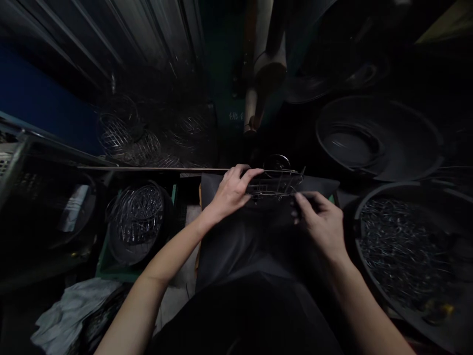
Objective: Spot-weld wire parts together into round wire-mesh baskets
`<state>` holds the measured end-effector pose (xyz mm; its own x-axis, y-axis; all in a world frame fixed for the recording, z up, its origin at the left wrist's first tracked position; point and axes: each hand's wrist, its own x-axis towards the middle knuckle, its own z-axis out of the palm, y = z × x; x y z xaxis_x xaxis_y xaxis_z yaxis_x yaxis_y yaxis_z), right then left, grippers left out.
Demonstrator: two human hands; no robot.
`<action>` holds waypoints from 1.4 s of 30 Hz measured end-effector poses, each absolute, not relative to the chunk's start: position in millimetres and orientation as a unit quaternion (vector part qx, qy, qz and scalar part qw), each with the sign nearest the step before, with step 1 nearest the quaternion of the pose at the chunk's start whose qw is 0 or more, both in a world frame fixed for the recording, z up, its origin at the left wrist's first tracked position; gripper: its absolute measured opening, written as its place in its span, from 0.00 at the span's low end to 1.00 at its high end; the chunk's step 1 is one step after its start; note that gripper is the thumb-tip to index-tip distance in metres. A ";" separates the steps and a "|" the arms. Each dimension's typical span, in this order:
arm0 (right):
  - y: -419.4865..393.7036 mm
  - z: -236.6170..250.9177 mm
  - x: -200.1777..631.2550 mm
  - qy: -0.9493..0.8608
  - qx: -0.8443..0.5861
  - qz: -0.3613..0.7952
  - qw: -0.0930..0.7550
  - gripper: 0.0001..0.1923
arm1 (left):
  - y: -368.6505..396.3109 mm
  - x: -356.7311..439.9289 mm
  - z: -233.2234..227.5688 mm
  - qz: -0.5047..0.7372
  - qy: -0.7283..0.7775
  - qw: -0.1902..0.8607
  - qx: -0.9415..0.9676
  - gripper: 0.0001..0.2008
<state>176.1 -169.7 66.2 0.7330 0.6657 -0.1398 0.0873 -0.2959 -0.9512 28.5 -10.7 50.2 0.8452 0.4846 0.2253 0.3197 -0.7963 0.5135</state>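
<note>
A small wire frame (278,183) of thin metal rods lies on a dark cloth over my lap (236,236). My left hand (232,190) grips the frame's left end, fingers curled over its top rod. At the frame's right near corner my right hand (320,221) pinches something small and dark between thumb and forefinger; what it is cannot be made out. A round metal part (276,161) sits just behind the frame.
A large dark basin (406,246) full of small metal pieces stands at the right. Another dark basin (377,138) lies behind it. At the left, a tub of bent wire rings (136,217) rests in a green crate. More wire baskets (129,138) pile up at the back.
</note>
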 end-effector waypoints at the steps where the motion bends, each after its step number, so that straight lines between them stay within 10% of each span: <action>1: -156.7 71.8 175.0 -0.251 -0.739 0.295 0.551 0.17 | -11.9 29.7 52.7 0.186 0.222 0.212 0.933 0.30; 42: -27.8 41.4 176.0 -0.464 -0.713 -0.006 0.526 0.13 | 59.7 50.0 38.4 0.336 0.240 0.150 0.898 0.27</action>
<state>176.0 -27.8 41.4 0.5695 0.6550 0.4966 0.6674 -0.0157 -0.7446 50.0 59.7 38.4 0.6580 0.5327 0.5322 0.3311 -0.8395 0.4308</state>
